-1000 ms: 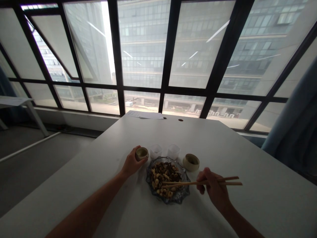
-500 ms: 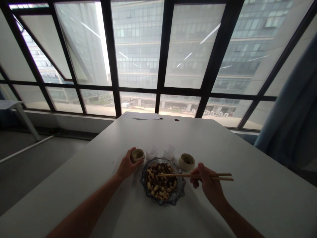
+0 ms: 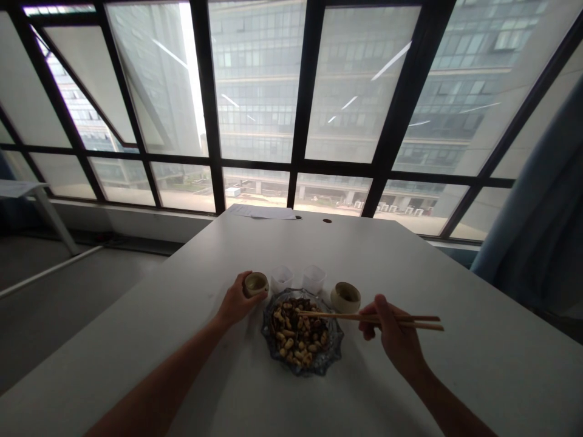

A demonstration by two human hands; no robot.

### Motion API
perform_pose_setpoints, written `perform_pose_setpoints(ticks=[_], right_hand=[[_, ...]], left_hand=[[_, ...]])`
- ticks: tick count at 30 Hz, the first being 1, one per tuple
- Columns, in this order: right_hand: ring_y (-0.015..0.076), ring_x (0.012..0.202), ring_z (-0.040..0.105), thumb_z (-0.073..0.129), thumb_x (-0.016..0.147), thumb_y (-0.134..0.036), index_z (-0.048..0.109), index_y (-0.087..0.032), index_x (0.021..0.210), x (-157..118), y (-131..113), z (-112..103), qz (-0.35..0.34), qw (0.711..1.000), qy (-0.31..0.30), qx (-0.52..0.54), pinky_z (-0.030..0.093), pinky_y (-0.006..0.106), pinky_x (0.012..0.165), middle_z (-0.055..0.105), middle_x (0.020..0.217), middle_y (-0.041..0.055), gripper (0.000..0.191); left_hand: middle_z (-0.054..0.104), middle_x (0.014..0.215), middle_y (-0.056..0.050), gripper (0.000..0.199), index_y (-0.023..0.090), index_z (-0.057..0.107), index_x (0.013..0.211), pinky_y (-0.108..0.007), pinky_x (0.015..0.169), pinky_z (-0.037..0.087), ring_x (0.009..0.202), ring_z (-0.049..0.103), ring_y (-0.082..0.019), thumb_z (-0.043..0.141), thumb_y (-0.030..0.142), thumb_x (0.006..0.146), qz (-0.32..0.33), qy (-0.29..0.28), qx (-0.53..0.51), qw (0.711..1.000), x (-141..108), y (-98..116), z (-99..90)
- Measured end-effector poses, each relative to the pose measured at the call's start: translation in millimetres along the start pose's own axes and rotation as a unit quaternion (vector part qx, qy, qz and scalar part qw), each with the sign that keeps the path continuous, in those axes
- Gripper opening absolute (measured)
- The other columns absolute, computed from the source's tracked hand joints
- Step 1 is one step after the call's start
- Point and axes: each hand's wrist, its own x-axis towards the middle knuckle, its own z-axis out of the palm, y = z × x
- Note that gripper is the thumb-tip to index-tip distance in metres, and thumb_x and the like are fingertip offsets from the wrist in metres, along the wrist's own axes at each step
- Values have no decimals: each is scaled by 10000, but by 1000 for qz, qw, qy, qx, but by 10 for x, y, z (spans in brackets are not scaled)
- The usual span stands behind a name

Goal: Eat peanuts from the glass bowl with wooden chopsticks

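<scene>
My left hand [image 3: 238, 301] is wrapped round a small olive-coloured cup [image 3: 256, 283] on the white table. My right hand [image 3: 392, 328] grips a pair of wooden chopsticks [image 3: 421, 321], their tips over a scalloped glass bowl [image 3: 334, 350]. Peanuts and darker pieces [image 3: 298, 334] fill the bowl; whether the tips hold a piece is too small to tell. A second olive-coloured cup [image 3: 345, 297] with something dark inside stands right of the bowl, near my right fingers. Behind the bowl are two clear plastic cups, the left one [image 3: 282, 278] and the right one [image 3: 314, 278].
Papers [image 3: 268, 212] lie at the far edge of the white table [image 3: 291, 246], beside two dark round spots. Large framed windows rise behind it. A blue curtain [image 3: 537, 194] hangs at the right, and another table [image 3: 20, 188] stands at the far left.
My right hand and the chopsticks have moved to the right and the tips slightly up across the bowl. My left hand stays round its cup. The whole view has shifted a little.
</scene>
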Motion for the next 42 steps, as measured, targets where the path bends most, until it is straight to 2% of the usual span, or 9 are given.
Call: perform_pose_setpoints(ticks=[6, 8, 10, 16, 21, 26, 37, 40, 42], right_hand=[[155, 342, 563, 609, 767, -776, 680, -162, 623, -94, 115, 73, 38, 992, -117, -25, 451, 247, 335, 622, 444, 58, 634], [152, 349, 565, 625, 761, -766, 690, -160, 644, -112, 117, 98, 31, 991, -128, -36, 449, 244, 334, 636, 466, 59, 621], [147, 340, 554, 632, 758, -762, 686, -164, 641, -108, 97, 107, 15, 994, -104, -39, 440, 244, 324, 638, 469, 57, 612], [139, 326, 530, 543, 838, -749, 662, -178, 666, -106, 144, 106, -26, 999, 18, -6, 432, 248, 323, 631, 466, 49, 608], [130, 342, 533, 526, 864, -727, 670, -178, 711, -241, 284, 117, -26, 999, -21, -28, 436, 242, 335, 659, 523, 48, 588], [123, 375, 551, 545, 868, -705, 688, -170, 742, -302, 263, 137, -24, 995, -78, -55, 436, 229, 354, 687, 586, 57, 569], [137, 332, 530, 539, 842, -747, 659, -176, 686, -247, 204, 149, -23, 999, -5, -22, 425, 253, 330, 654, 488, 51, 604], [132, 335, 531, 529, 857, -736, 657, -172, 681, -239, 211, 144, -13, 999, 26, -15, 417, 247, 333, 651, 494, 50, 604], [126, 348, 536, 541, 856, -728, 668, -167, 704, -239, 216, 146, -11, 1000, 24, -16, 418, 240, 340, 663, 521, 52, 595]], left_hand=[[736, 1077, -91, 718, 179, 529, 1243, -405, 929, 547, 1031, 703, -274, 776, 517, 659, 3, -5, 7, 1000, -1, -6, 0], [738, 1067, -85, 720, 186, 525, 1246, -404, 930, 548, 1029, 705, -273, 778, 521, 661, 3, -7, 10, 1000, 0, -12, 0], [738, 1070, -80, 727, 193, 522, 1251, -401, 934, 546, 1033, 704, -272, 781, 528, 659, 3, -10, 12, 1000, -1, -14, -1], [722, 1138, -102, 746, 180, 538, 1270, -400, 945, 536, 1050, 692, -277, 775, 540, 662, 10, -16, 30, 999, 3, -8, -17], [729, 1130, -100, 774, 170, 547, 1294, -402, 942, 539, 1034, 696, -273, 774, 557, 663, 10, -24, 30, 999, 15, -28, -24], [720, 1147, -109, 776, 155, 557, 1289, -409, 950, 533, 1043, 691, -278, 773, 556, 661, 12, -23, 36, 999, 22, -14, -13], [712, 1161, -101, 776, 176, 550, 1303, -409, 960, 528, 1057, 676, -270, 783, 559, 668, 20, -31, 38, 999, 40, -41, 8], [714, 1154, -101, 765, 175, 556, 1295, -401, 949, 532, 1049, 680, -270, 782, 552, 669, 19, -32, 38, 999, 36, -12, 4], [716, 1149, -102, 759, 174, 558, 1290, -398, 950, 531, 1044, 683, -269, 780, 552, 671, 19, -33, 39, 999, 34, 4, 3]])
